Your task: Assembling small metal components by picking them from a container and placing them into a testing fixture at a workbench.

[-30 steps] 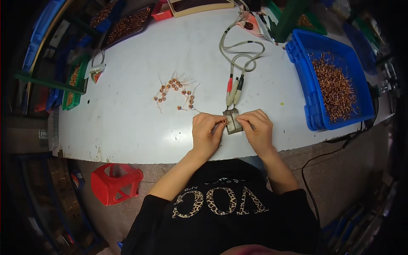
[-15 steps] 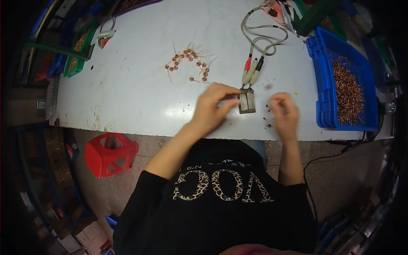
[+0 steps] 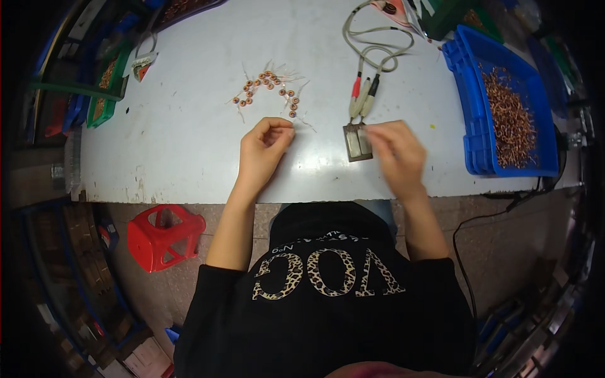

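coils (image 3: 268, 88), tiny copper rings with thin wire tails, lie in a loose bunch on the white table (image 3: 189, 138), just past the left hand (image 3: 265, 148). that hand curls with thumb and fingertips pinched together; what it pinches is too small to tell. the right hand (image 3: 397, 154), fingers bent, touches the small metal block (image 3: 357, 142). the coils look light and bendy, best picked up by the ring.

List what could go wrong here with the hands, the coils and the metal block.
The left hand is pinched shut beside the loose coils; their thin wire tails could snag and drag neighbours along. The right hand blurs at the metal block, so it might knock the block or the clips on it. The blue bin sits near the table edge.
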Demonstrator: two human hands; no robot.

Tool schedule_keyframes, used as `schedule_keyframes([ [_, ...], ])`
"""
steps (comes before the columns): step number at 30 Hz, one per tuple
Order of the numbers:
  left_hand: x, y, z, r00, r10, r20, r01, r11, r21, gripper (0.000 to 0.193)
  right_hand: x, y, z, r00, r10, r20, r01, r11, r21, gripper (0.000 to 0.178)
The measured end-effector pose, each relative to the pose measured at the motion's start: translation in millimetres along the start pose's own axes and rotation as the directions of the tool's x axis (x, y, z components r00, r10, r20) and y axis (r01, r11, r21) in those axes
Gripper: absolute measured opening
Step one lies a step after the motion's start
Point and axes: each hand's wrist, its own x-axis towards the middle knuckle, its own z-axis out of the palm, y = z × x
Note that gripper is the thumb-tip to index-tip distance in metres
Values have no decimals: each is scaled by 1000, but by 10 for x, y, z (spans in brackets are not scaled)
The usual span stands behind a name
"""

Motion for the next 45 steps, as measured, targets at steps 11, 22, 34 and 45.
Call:
schedule_keyframes([
  [11,-269,344,423,962,-61,266,216,766,-605,21,-142,10,279,976,-220,-2,215,955,-204,21],
  [22,-181,344,850,958,272,-92,-287,913,-292,21,-203,50,145,996,58,-62,-64,994,-89,20],
  [34,-143,84,892,926,366,-89,-363,931,50,12,-207,178,140,996,76,-35,-81,987,-141,18],
  [45,-116,212,864,886,454,-92,-459,887,-43,16,-164,131,137,997,61,39,-59,997,-54,20],
])
